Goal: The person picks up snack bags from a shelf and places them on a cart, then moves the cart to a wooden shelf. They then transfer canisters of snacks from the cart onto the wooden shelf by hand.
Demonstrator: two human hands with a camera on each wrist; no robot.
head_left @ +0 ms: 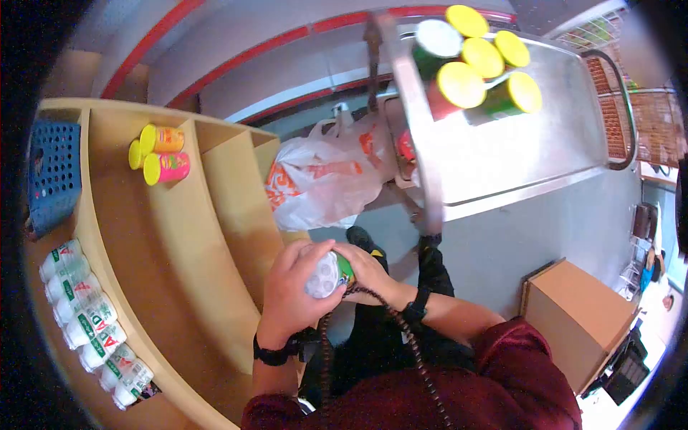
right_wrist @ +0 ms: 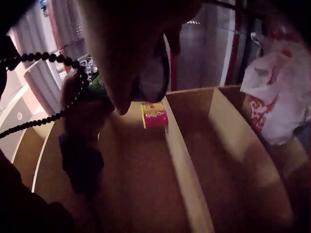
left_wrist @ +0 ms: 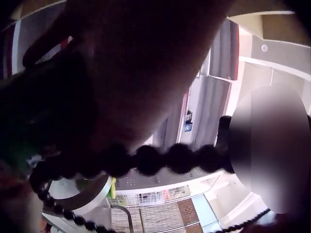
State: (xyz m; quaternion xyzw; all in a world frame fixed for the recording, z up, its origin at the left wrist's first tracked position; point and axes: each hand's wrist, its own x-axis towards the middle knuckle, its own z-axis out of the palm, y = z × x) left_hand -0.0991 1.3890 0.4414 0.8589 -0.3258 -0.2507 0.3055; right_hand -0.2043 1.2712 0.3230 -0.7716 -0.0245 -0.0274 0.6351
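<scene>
1. The shelf (head_left: 183, 215), pale wood with several compartments, stands left of the hands and reaches forward past them.
2. The trolley (head_left: 530, 165), metal, is ahead and to the right of the hands, well apart from them.
3. The box (head_left: 580, 308), brown cardboard, sits on the right hand's side, well apart from it.
4. The bag (head_left: 322, 179), white plastic with orange-red print, lies ahead of the hands, between shelf and trolley.
5. The basket (head_left: 54, 172), blue with holes, is far to the left of the hands and further forward.
6. White bottles (head_left: 86, 315) with green and red lettering form a row, well left of the left hand.
7. The left hand (head_left: 294, 287) curls round the can's pale end, thumb on one side, fingers on the other. The right hand (head_left: 369, 272) wraps the can's green side, just beside the left hand.
8. The can (head_left: 325, 276) is between the two hands, touching both, its pale end showing.
9. Six tubs (head_left: 462, 84) stand on the trolley, ahead and right of the hands: five yellow-topped, one white-topped.
10. Three yellow-lidded tubs, among them a pink one (head_left: 172, 168), are in the shelf, ahead and left of the hands.
11. Dark beads (head_left: 326, 358) hang close by the hands.
</scene>
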